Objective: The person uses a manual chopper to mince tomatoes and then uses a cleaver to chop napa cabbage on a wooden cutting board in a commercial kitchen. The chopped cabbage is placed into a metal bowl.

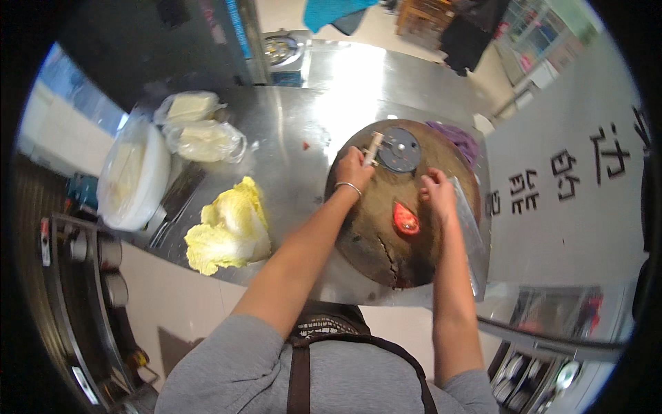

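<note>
On a thick round wooden chopping block lies a cut piece of tomato, its red flesh facing up. My left hand grips a slim pale stick-like object, whose kind I cannot make out. Just beside that object a dark round disc with a light centre rests on the block. Over the block's right side my right hand hangs with loosely bent fingers and nothing visible in them. Close to its wrist a flat, shiny grey sheet lies along the block's right edge.
A Chinese cabbage piece lies left on the steel counter. Behind it are bagged pale blocks and a white tub in plastic. A purple cloth sits behind the block. A grey panel bearing writing borders the right.
</note>
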Demonstrator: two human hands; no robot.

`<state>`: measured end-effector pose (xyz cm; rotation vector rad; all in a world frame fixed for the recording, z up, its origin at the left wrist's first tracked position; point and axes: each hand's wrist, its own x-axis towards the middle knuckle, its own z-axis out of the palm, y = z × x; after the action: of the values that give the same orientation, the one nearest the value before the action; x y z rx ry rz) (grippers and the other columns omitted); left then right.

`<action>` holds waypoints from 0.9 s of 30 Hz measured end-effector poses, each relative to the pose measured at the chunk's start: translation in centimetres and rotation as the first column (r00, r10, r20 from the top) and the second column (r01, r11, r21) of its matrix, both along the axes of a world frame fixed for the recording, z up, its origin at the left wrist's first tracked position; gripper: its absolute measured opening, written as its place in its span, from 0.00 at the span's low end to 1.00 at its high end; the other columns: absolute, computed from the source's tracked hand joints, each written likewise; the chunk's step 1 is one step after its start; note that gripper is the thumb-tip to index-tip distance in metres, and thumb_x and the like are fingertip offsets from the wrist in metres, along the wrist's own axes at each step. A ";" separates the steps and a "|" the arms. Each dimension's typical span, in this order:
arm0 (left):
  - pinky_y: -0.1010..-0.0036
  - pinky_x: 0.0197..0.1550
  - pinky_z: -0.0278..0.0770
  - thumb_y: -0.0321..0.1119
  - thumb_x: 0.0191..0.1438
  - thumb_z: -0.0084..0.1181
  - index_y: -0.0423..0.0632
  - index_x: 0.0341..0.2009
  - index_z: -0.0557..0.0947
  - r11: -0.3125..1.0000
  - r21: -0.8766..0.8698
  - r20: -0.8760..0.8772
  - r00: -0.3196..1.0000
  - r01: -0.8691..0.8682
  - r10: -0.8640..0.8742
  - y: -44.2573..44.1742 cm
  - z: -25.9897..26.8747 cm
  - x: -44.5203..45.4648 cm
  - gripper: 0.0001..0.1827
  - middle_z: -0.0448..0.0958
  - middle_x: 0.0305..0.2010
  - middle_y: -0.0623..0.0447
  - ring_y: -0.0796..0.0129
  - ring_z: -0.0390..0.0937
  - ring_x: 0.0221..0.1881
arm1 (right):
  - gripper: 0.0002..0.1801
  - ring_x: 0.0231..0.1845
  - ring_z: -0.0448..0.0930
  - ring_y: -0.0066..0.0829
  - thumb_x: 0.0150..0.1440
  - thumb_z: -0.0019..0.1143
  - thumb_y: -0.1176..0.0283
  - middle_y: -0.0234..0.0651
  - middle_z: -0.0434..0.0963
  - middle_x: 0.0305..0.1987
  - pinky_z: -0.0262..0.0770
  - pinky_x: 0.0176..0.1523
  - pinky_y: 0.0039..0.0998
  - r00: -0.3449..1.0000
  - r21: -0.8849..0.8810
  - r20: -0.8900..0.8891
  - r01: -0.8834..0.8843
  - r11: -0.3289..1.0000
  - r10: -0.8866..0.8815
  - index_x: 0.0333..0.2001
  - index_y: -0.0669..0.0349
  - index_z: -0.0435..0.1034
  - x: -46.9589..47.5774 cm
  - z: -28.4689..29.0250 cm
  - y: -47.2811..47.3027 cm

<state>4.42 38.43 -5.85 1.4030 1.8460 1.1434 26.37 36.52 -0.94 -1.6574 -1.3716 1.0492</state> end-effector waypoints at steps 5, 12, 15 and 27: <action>0.64 0.31 0.72 0.32 0.37 0.60 0.45 0.27 0.70 0.996 -0.008 0.070 0.994 -0.088 0.088 -0.9 2.4 -2.6 0.13 0.74 0.22 0.46 0.53 0.74 0.26 | 0.17 0.22 0.78 0.27 0.52 0.49 0.67 0.38 0.75 0.29 0.76 0.24 0.24 0.986 -0.391 -0.163 -0.092 0.916 0.029 0.41 0.69 0.67 0.5 -2.0 7.3; 0.64 0.31 0.73 0.30 0.36 0.63 0.46 0.25 0.71 0.883 -0.004 0.247 0.855 -0.469 0.456 3.6 -4.4 -15.6 0.13 0.75 0.22 0.47 0.53 0.75 0.26 | 0.15 0.26 0.80 0.31 0.51 0.47 0.70 0.42 0.74 0.29 0.80 0.27 0.23 0.951 -0.278 -0.306 -0.141 0.950 0.052 0.35 0.75 0.67 -6.2 -1.4 10.6; 0.63 0.33 0.72 0.30 0.36 0.63 0.46 0.24 0.70 0.844 -0.066 -0.012 0.846 -0.532 0.532 4.1 -2.4 -15.8 0.13 0.76 0.23 0.46 0.50 0.75 0.27 | 0.16 0.23 0.80 0.31 0.51 0.51 0.70 0.42 0.74 0.26 0.80 0.27 0.22 0.949 -0.237 -0.290 -0.199 0.951 0.126 0.34 0.78 0.67 -11.7 -1.6 13.3; 0.65 0.44 0.71 0.31 0.43 0.60 0.47 0.34 0.76 0.989 0.118 -0.420 0.898 -0.091 0.133 2.7 -2.9 -14.2 0.12 0.72 0.36 0.47 0.53 0.72 0.40 | 0.11 0.22 0.81 0.27 0.50 0.54 0.74 0.45 0.79 0.27 0.78 0.26 0.23 0.948 -0.306 0.175 -0.203 0.930 0.264 0.32 0.76 0.72 -16.6 -0.7 14.8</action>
<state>-9.74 41.13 -8.78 1.7300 2.2234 1.0492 9.78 51.27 -1.68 -1.8929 -1.6548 1.2857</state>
